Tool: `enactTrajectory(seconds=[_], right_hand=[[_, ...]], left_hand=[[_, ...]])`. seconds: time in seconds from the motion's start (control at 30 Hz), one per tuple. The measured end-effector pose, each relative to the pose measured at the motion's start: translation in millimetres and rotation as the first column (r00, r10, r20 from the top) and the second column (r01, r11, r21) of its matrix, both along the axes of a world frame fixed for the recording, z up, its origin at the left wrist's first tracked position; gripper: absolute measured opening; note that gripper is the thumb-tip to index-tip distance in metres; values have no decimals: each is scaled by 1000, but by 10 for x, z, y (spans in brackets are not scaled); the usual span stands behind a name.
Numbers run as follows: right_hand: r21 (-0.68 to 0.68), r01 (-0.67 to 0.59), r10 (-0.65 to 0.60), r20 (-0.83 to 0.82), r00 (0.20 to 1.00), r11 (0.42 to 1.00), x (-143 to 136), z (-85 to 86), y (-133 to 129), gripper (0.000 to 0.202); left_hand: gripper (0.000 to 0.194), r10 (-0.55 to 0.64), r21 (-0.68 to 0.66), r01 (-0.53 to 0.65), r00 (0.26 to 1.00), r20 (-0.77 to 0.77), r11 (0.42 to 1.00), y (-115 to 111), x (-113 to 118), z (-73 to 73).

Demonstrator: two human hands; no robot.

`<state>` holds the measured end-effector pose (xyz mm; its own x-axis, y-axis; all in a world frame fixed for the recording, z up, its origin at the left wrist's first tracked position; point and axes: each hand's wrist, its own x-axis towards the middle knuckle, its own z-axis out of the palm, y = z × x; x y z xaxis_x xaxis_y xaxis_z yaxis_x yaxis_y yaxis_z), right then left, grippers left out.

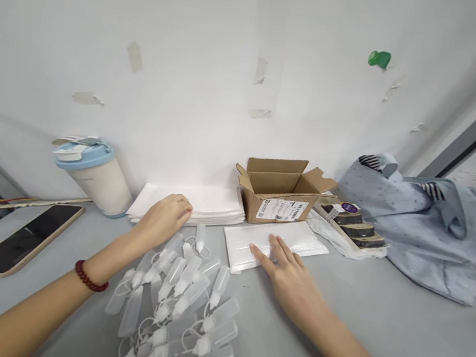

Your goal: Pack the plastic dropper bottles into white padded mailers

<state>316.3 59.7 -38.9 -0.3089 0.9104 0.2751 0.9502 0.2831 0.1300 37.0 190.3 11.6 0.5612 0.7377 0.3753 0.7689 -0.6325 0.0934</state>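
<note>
My left hand [164,217] is at the front edge of a stack of white envelopes [210,201], its fingers curled together. Whatever is inside those fingers, if anything, is hidden. A dark red beaded bracelet [91,277] circles that wrist. My right hand [290,274] lies with fingers spread on a white padded envelope [246,245], which rests flat on the table. Between my forearms is a loose pile of small translucent squeeze bottles [190,296] with white tethered caps, lying at various angles.
An open cardboard box [283,199] with a label stands behind the padded envelope. Right of it are a packet of dark pieces [357,228] and a light blue cloth bag [434,230]. At left are a tilted tumbler [100,183] and a phone [25,240]. A white wall closes the back.
</note>
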Motion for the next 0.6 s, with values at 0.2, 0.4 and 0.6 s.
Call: enactTrajectory(seconds=[0.2, 0.4, 0.6], right_hand=[[203, -29, 47, -81, 996, 979, -16, 121, -44, 51], [426, -245, 245, 55, 968, 871, -241, 336, -328, 44], [393, -392, 359, 160, 920, 831, -239, 317, -394, 40]], left_hand=[[29, -209, 242, 225, 974, -90, 944, -371, 25, 38], [34, -528, 497, 502, 843, -101, 707, -1184, 234, 154], [14, -443, 478, 389, 897, 0, 788, -1376, 107, 102]])
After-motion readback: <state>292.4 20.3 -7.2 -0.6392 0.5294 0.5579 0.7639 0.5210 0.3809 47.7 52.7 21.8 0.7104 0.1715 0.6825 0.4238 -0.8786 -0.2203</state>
